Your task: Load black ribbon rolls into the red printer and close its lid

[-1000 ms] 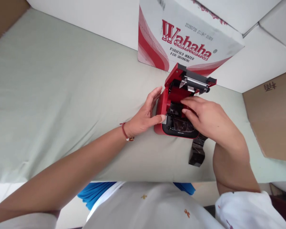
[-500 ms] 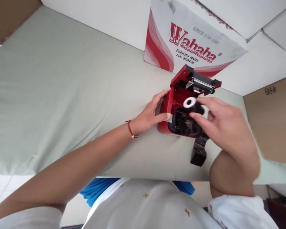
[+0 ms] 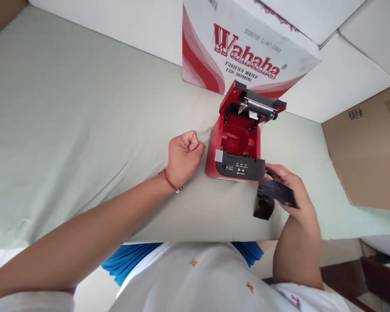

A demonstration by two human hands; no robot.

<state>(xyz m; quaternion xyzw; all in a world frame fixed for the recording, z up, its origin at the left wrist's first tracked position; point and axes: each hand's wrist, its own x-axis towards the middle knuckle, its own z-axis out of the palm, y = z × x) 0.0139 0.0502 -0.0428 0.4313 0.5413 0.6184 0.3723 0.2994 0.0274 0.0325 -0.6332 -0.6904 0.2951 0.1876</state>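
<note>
- Just right of centre, toward three o'clock in our view, our red device (image 3: 213,145) stands on the pale green cloth (image 3: 84,108), its lid (image 3: 229,99) raised and its red hollow showing
- At its nine o'clock we have our left hand (image 3: 185,158) just beside it, fingers curled together into a fist
- At its four o'clock our right hand (image 3: 294,184) is by the front corner, behind the black strip (image 3: 279,193); its fingers bend, partly hidden, and we cannot tell how firmly they are closed
- Toward five o'clock we see a darker folded length (image 3: 263,208) hanging or lying
- Behind, at twelve, we see the Wahaha carton (image 3: 198,43); well apart at three, a brown box (image 3: 360,160)
</note>
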